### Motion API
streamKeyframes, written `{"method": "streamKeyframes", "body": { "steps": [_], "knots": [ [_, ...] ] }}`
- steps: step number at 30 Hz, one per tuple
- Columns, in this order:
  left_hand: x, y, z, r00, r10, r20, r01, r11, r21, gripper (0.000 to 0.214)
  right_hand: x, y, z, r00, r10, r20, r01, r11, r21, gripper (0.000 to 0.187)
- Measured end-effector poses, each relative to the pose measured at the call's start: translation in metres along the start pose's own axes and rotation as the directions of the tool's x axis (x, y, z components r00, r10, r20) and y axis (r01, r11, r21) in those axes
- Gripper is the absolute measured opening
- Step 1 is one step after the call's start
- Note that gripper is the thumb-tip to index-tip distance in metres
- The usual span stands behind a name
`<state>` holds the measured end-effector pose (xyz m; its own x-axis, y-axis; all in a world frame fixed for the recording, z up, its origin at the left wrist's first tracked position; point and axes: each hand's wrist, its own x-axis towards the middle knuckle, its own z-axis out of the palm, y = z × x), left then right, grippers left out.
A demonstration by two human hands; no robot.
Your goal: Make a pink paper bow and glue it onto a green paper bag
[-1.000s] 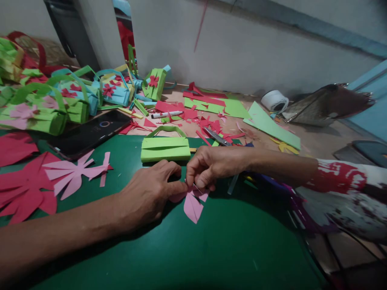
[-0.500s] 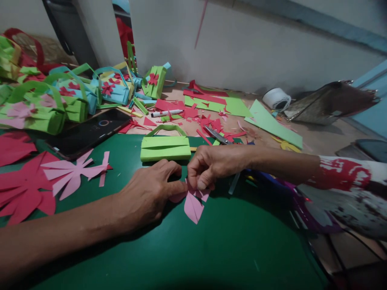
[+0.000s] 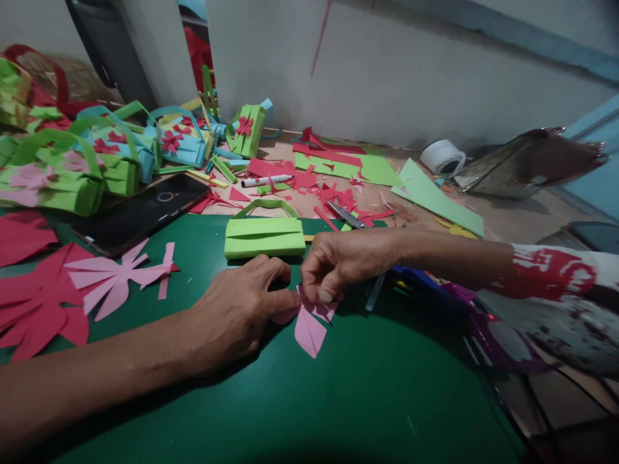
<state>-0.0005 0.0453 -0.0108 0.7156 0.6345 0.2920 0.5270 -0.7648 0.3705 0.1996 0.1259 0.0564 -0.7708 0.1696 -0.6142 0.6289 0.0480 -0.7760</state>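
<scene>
I find the pink paper flower (image 3: 310, 330) on the green surface (image 3: 367, 386), just in front of a light-green paper bag (image 3: 265, 238); my left hand (image 3: 242, 306) touches its left side, grip partly hidden, closure undetermined; my right hand (image 3: 334, 265) bunches thumb and fingers over its upper part, but I cannot tell what they pinch

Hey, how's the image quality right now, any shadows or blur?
Head view: dim, uneven light; head view: dark shadow along the underside of the left forearm on the green mat; head view: printed sleeve softer than the pink paper.
</scene>
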Motion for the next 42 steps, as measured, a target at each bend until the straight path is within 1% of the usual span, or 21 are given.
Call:
{"method": "streamKeyframes", "body": {
  "steps": [5, 13, 20, 23, 28, 32, 34, 36, 38, 42],
  "knots": [
    [-0.001, 0.002, -0.002, 1.000, -0.020, 0.019, 0.021, 1.000, -0.022, 0.028, 0.002, 0.001, -0.001, 0.998, 0.024, 0.065, -0.026, 0.999, 0.023, 0.013],
    [-0.001, 0.002, -0.001, 0.999, -0.022, 0.024, 0.022, 1.000, -0.015, 0.026, 0.003, -0.003, 0.000, 0.998, 0.044, 0.043, -0.043, 0.999, -0.026, 0.011],
    [-0.001, 0.001, -0.001, 1.000, -0.011, 0.008, 0.011, 1.000, -0.004, 0.024, 0.004, 0.002, -0.001, 0.998, 0.034, 0.057, -0.032, 0.999, -0.034, 0.008],
    [-0.001, 0.002, -0.001, 1.000, -0.001, 0.001, 0.001, 1.000, -0.002, 0.025, 0.003, -0.001, 0.002, 0.999, 0.034, 0.014, -0.034, 0.999, -0.038, 0.009],
    [-0.001, 0.001, -0.001, 1.000, 0.005, -0.007, -0.005, 1.000, 0.004, 0.024, -0.001, -0.003, 0.010, 0.991, 0.062, -0.122, -0.068, 0.997, -0.043, 0.009],
    [-0.001, 0.001, -0.001, 1.000, 0.012, -0.006, -0.012, 1.000, 0.003, 0.026, -0.002, 0.000, 0.014, 0.982, 0.051, -0.179, -0.062, 0.997, -0.053, 0.005],
    [-0.001, 0.001, -0.002, 1.000, 0.006, 0.003, -0.006, 1.000, 0.005, 0.026, -0.003, -0.001, 0.015, 0.975, 0.038, -0.218, -0.070, 0.988, -0.140, 0.005],
    [-0.001, 0.002, -0.002, 1.000, 0.001, 0.007, -0.001, 1.000, 0.007, 0.026, -0.005, -0.003, 0.018, 0.965, 0.023, -0.261, -0.094, 0.960, -0.265, 0.007],
    [-0.001, 0.002, -0.002, 1.000, 0.001, 0.001, -0.001, 1.000, 0.003, 0.025, -0.006, -0.007, 0.020, 0.956, 0.014, -0.293, -0.121, 0.929, -0.351, 0.009],
    [-0.001, 0.002, -0.001, 1.000, -0.001, -0.003, 0.001, 1.000, 0.000, 0.023, -0.007, -0.014, 0.024, 0.945, 0.064, -0.321, -0.193, 0.902, -0.386, 0.011]
  ]
}}
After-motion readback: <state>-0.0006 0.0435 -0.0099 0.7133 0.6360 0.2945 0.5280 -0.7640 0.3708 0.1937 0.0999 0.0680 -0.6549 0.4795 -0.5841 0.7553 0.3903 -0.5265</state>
